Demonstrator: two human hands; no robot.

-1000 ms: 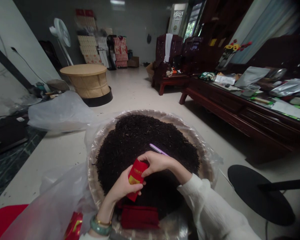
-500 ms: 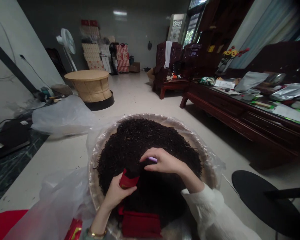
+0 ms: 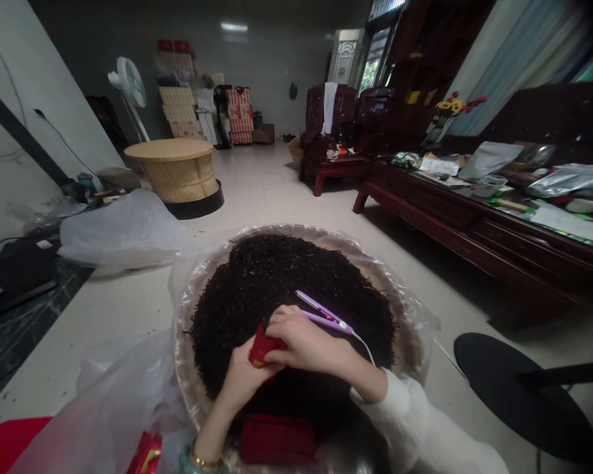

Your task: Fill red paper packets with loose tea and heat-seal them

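My left hand (image 3: 241, 376) is wrapped round the lower part of a small red packet (image 3: 261, 347). The fingers of my right hand (image 3: 307, 341) are closed over its top edge, hiding the opening. Both hands are over a heap of dark dried tea leaves (image 3: 286, 263) in a wide round basket (image 3: 184, 359) lined with clear plastic. Just beyond my right hand, a purple hair straightener (image 3: 344, 326) with a white cord lies on the leaves, its plates apart. Nearest me, a dark red pouch or stack of packets (image 3: 277, 440) lies in the basket.
Clear plastic bags (image 3: 123, 230) spread on the left, and a shiny red packet (image 3: 147, 453) lies at lower left. A black round stand base (image 3: 514, 395) is on the right. A long dark wood table (image 3: 474, 224) holds pouches and papers. A drum-shaped basket (image 3: 178, 174) stands behind.
My right hand has moved left and down onto the red packet, fingers closing on its top. My left hand has raised the packet slightly rightward. The hair straightener now shows more fully.
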